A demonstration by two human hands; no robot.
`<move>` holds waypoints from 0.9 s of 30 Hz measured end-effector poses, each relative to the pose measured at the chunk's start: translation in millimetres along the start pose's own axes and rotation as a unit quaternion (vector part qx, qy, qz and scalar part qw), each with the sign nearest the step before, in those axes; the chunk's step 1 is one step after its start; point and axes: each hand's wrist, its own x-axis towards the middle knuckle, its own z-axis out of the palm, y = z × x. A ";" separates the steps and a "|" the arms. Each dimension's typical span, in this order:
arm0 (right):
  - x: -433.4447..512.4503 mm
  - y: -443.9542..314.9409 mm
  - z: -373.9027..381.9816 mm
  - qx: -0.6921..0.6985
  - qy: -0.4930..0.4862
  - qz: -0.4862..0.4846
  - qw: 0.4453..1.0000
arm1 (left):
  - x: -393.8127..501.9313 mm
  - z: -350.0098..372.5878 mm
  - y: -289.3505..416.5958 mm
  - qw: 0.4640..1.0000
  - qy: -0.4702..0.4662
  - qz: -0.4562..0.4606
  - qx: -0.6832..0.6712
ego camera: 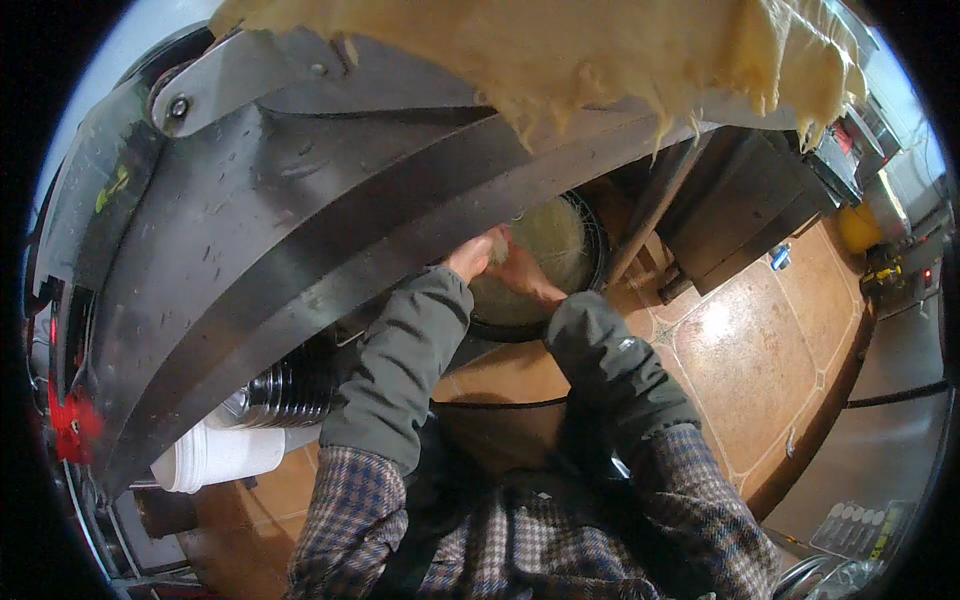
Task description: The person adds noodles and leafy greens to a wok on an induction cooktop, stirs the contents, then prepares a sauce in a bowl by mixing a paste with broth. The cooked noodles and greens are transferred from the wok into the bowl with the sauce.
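My left hand (471,256) and my right hand (526,273) meet over a round dark tub (598,244), beneath the edge of a metal table. Their fingers overlap, and a small pale bit shows between them; whether either hand grips it is unclear. Cloudy, yellow-green contents (553,232) fill much of the tub, with thin pale strands on the surface. The table edge hides the tub's far left part. Grey-green sleeve covers reach down to both wrists. Above my hands, a wet-looking yellowish sheet (600,52) with a ragged, dripping edge hangs over the metal table (315,172).
A metal table leg (652,202) stands just right of the tub. Beyond it is a dark cabinet (757,195). A white plastic bucket (240,454) and a ribbed, shiny container (289,397) sit under the table at left. Tiled floor (742,360) lies at right, beside a steel appliance (892,450).
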 end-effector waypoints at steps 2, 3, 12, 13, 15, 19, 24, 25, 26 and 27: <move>0.0 -0.4 1.2 0.085 0.007 0.058 0.995 | 5.5 -4.5 0.6 0.998 -0.013 -0.004 0.058; 2.2 1.4 -6.0 0.131 -0.015 0.077 0.988 | 4.4 -10.2 -1.3 0.996 -0.048 0.022 0.073; 23.4 10.5 -78.9 -0.219 -0.056 0.017 0.974 | -68.5 -38.6 -27.4 0.809 -0.092 0.028 0.580; 25.3 8.5 -82.1 -0.217 -0.026 -0.024 0.976 | -74.9 -39.0 -27.2 0.797 -0.113 0.010 0.594; 29.0 -0.3 -92.7 -0.178 0.008 -0.079 0.981 | -83.8 -38.6 -25.9 0.779 -0.133 -0.002 0.613; 30.4 -37.8 -117.3 -0.201 -0.016 -0.155 0.967 | -90.5 -32.7 -14.9 0.736 -0.136 -0.021 0.662; 23.7 -75.6 -131.9 -0.262 -0.025 -0.187 0.946 | -85.5 -14.9 40.3 0.738 -0.025 0.055 0.672; 25.1 -80.2 -130.1 -0.318 -0.039 -0.175 0.931 | -83.9 -9.8 54.4 0.743 0.042 0.130 0.655; 24.5 -83.5 -125.8 -0.340 -0.072 -0.215 0.913 | -79.9 -1.3 64.9 0.740 0.058 0.189 0.644; 25.1 -87.8 -119.1 -0.360 -0.092 -0.251 0.894 | -71.1 7.3 74.3 0.747 0.058 0.264 0.607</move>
